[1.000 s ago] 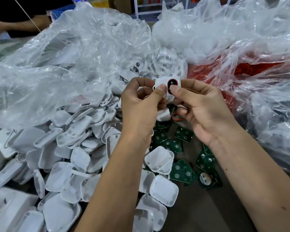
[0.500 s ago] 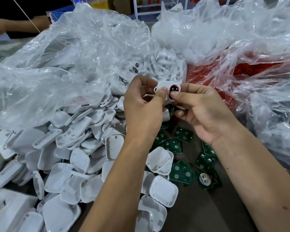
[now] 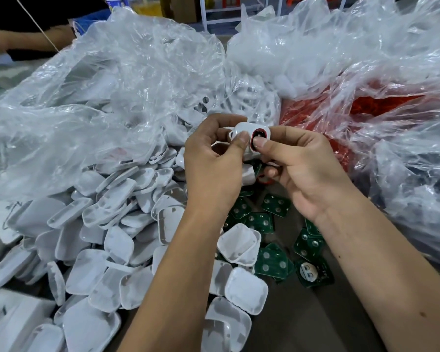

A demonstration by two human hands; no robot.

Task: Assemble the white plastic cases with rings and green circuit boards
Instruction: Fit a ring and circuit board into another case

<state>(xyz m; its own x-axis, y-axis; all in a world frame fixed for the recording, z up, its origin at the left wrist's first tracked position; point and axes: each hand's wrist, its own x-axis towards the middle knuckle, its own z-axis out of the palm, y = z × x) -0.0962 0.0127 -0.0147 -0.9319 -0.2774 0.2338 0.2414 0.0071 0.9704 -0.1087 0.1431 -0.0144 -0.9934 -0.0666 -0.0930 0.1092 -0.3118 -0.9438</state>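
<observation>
Both hands hold one white plastic case [image 3: 241, 129] above the table, a red ring [image 3: 252, 141] seated in its opening. My left hand [image 3: 214, 163] pinches the case's left side with thumb on top. My right hand [image 3: 302, 166] grips the right side, its thumb pressing on the ring. Another red ring [image 3: 263, 179] peeks out under my right fingers. Green circuit boards [image 3: 274, 265] lie scattered on the table below the hands. A heap of white case halves [image 3: 117, 224] spreads to the left.
Crumpled clear plastic bags [image 3: 112, 97] rise behind the heap. A bag of red parts [image 3: 381, 107] sits at the right. White boxes [image 3: 8, 323] stand at the lower left. Another person's arm [image 3: 23, 39] shows at the far left.
The held case tipped slightly and dropped a little lower. My right thumb slid onto the red ring; my left thumb stayed on the case's top.
</observation>
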